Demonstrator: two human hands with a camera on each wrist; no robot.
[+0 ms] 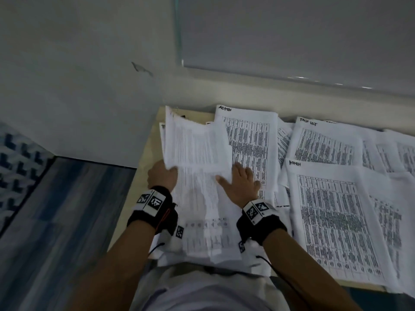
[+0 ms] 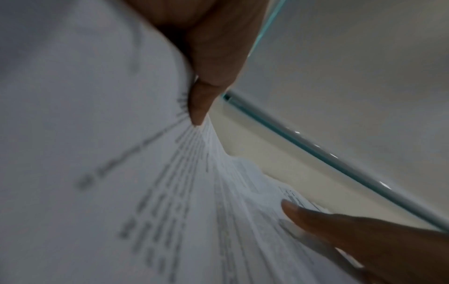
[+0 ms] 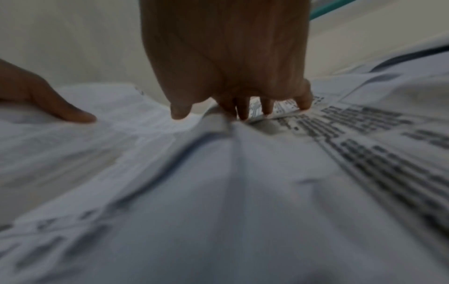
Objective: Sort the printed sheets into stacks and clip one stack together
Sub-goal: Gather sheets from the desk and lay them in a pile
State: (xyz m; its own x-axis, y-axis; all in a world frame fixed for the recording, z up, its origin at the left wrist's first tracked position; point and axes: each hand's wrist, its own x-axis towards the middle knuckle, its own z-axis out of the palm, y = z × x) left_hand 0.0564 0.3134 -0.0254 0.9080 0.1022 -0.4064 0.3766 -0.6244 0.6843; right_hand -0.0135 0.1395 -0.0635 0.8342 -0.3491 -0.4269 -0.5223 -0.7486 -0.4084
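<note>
Sorting looks well under way, clipping not yet: sheets lie in several loose piles on the table [image 1: 147, 151], and no clip shows anywhere. Left hand [image 1: 162, 176] pinches the edge of the lifted sheets [image 1: 197, 142], thumb on top, fingers hidden beneath. Right hand [image 1: 241, 184] lies flat, fingers spread, pressing the pile under them. Right of that hand sit 2 ADMIN piles, 1 far [image 1: 249, 140] and 1 near [image 1: 332, 221], plus a task-list pile [image 1: 323, 142] beyond the near one. Edges overlap untidily, so I judge squaring up and clipping are left.
</note>
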